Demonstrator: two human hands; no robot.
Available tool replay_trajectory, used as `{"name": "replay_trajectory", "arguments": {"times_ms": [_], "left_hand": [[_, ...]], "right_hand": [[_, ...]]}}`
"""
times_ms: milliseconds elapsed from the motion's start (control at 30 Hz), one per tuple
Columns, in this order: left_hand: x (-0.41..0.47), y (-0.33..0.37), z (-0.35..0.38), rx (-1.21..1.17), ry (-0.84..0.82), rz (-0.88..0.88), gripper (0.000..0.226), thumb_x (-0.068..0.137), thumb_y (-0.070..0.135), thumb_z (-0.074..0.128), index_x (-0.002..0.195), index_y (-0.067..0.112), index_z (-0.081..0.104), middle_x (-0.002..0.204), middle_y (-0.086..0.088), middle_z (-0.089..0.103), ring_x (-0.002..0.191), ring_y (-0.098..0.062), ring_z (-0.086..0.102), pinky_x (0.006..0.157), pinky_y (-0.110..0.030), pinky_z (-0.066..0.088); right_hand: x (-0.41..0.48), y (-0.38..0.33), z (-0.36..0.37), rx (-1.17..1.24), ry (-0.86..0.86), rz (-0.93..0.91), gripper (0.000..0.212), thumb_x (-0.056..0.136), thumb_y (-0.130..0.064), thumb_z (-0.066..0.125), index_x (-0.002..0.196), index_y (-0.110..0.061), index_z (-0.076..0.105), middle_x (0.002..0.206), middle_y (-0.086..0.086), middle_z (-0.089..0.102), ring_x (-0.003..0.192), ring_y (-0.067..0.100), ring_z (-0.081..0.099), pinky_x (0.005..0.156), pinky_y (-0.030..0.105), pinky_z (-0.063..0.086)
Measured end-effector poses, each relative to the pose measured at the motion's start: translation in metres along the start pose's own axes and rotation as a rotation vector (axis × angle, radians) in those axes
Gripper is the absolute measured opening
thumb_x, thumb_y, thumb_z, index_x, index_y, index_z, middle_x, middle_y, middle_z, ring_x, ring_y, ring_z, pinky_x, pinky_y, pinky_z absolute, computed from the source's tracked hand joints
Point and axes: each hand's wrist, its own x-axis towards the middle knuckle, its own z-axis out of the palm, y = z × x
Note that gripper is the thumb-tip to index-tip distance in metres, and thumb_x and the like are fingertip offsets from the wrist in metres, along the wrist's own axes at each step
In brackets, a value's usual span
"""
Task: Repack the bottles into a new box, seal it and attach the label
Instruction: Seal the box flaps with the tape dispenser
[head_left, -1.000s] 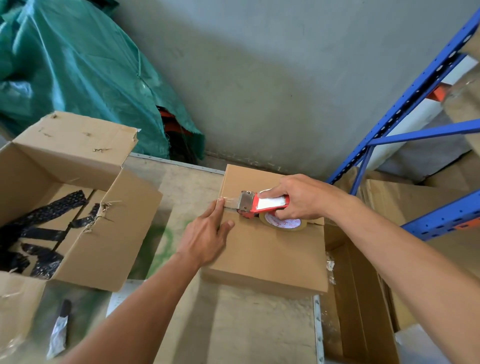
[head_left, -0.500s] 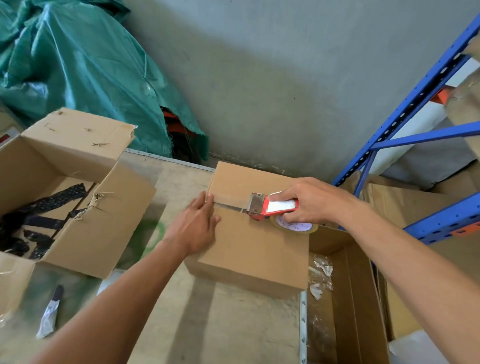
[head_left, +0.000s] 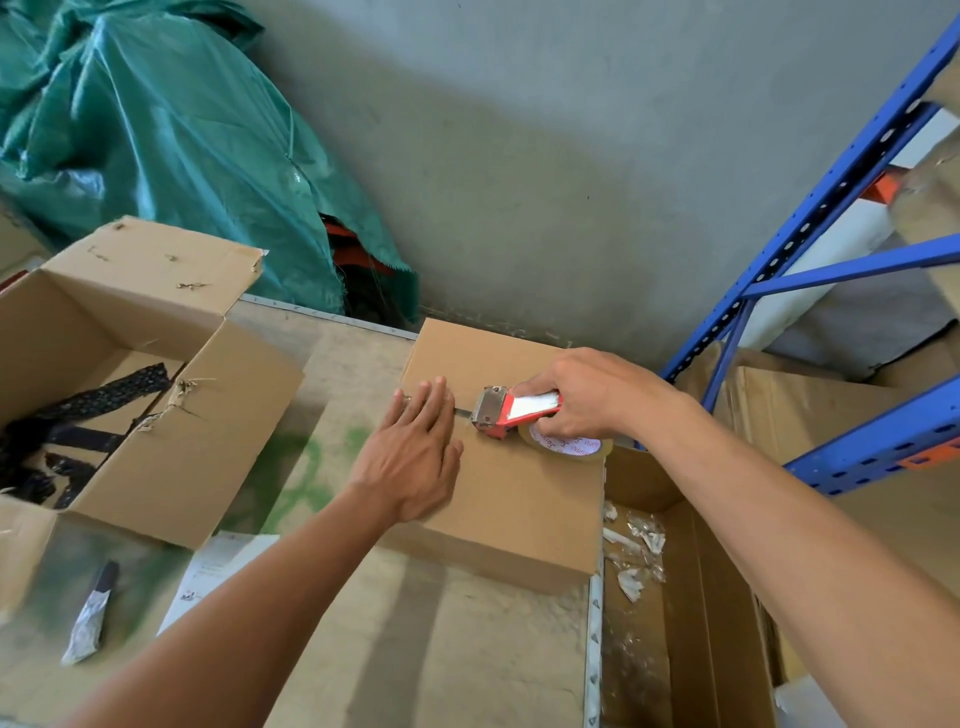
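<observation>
A closed brown cardboard box sits on the table's right end, its flaps meeting at a centre seam. My left hand lies flat, fingers spread, on the left part of the lid over the seam. My right hand grips a red tape dispenser with a roll of clear tape, pressed on the seam just right of my left hand. A white paper label lies on the table in front of the old box. No bottles are visible.
An open, torn cardboard box with black packing inside stands at the left. A small knife lies near the table's front left. Right of the table edge is an open carton with plastic scraps, then blue shelving. A green tarp hangs behind.
My right hand has drawn the dispenser rightward along the seam. My left hand has gone from pinching the tape end at the box's left edge to lying flat on the lid.
</observation>
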Motion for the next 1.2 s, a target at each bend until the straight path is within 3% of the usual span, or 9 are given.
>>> {"name": "replay_trajectory", "arguments": {"times_ms": [233,500,733,900,1000,1200], "left_hand": [[0.005,0.01,0.004,-0.003,0.016,-0.023,0.07,0.103,0.048,0.008,0.161,0.009,0.003,0.169,-0.008,-0.001,0.156,-0.021,-0.005,0.127,-0.041,0.0],[0.007,0.003,0.012,-0.001,0.024,-0.011,0.077,0.102,0.061,0.005,0.162,0.013,0.001,0.169,-0.005,-0.003,0.155,-0.019,-0.008,0.127,-0.04,0.0],[0.007,0.003,0.012,0.001,0.022,-0.011,0.076,0.102,0.061,0.005,0.162,0.014,0.002,0.169,-0.005,-0.001,0.156,-0.019,-0.007,0.127,-0.04,0.0],[0.007,0.004,0.011,0.023,0.015,-0.009,0.076,0.101,0.062,0.003,0.161,0.014,0.0,0.169,-0.004,-0.003,0.155,-0.018,-0.008,0.127,-0.039,-0.001],[0.008,0.005,0.012,0.028,0.006,-0.01,0.077,0.101,0.062,0.002,0.161,0.014,-0.001,0.169,-0.004,-0.003,0.155,-0.019,-0.008,0.127,-0.041,0.002],[0.005,0.022,0.004,0.063,0.041,-0.016,0.07,0.102,0.048,0.005,0.161,0.011,0.004,0.169,-0.011,0.004,0.156,-0.026,0.001,0.127,-0.045,0.006]], "right_hand": [[-0.001,0.003,-0.006,-0.001,-0.047,-0.01,0.052,0.091,-0.036,0.064,0.141,-0.045,0.057,0.087,-0.013,0.062,0.082,0.016,0.055,0.06,0.034,0.042],[-0.011,0.011,-0.01,0.021,-0.121,0.005,0.053,0.086,-0.025,0.061,0.136,-0.043,0.063,0.072,-0.009,0.059,0.065,0.014,0.052,0.055,0.034,0.041],[-0.033,0.033,-0.02,0.003,-0.126,0.009,0.045,0.087,-0.028,0.062,0.127,-0.046,0.067,0.071,-0.01,0.06,0.068,0.012,0.055,0.055,0.027,0.041],[-0.058,0.054,-0.019,-0.004,-0.096,0.077,0.048,0.093,-0.034,0.064,0.139,-0.044,0.059,0.085,-0.008,0.055,0.074,0.013,0.055,0.06,0.025,0.041],[-0.071,0.065,-0.011,0.019,-0.068,0.112,0.051,0.093,-0.04,0.065,0.143,-0.047,0.054,0.089,-0.011,0.052,0.076,0.014,0.057,0.063,0.031,0.047],[-0.075,0.063,0.007,-0.013,0.014,0.089,0.053,0.093,-0.049,0.065,0.144,-0.045,0.053,0.088,-0.01,0.048,0.077,0.009,0.049,0.06,0.027,0.036]]}}
